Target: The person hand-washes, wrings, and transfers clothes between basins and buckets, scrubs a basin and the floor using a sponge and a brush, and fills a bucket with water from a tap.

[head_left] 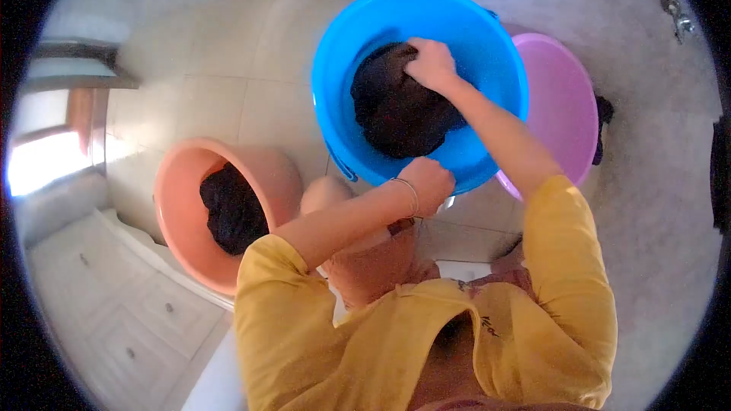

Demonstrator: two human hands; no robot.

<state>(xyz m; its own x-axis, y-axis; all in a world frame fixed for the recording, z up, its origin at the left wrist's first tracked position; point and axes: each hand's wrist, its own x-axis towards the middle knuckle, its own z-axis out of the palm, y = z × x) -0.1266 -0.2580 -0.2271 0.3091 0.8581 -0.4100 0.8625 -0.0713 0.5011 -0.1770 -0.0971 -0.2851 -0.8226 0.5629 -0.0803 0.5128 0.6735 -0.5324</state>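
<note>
Dark brown cloth (396,114) lies bunched in a blue bucket (339,23), nearer the left wall than the right; its long axis seems to slant from far left to near right, with no clear front end. The right hand (432,65) reaches over the right rim, fingers gripping the cloth's far part. At the near rim is the left hand (428,185), fingers curled closed, probably steadying the bucket, though whether they grip it cannot be told. The bucket stands before the person, likely to keep it within both arms' reach. Beside its right edge is a pink basin (560,106), with black fabric (604,129) past the basin's outer edge. Leftward, a peach bucket (183,221) holds a dark bundle (232,209) against its right wall
</note>
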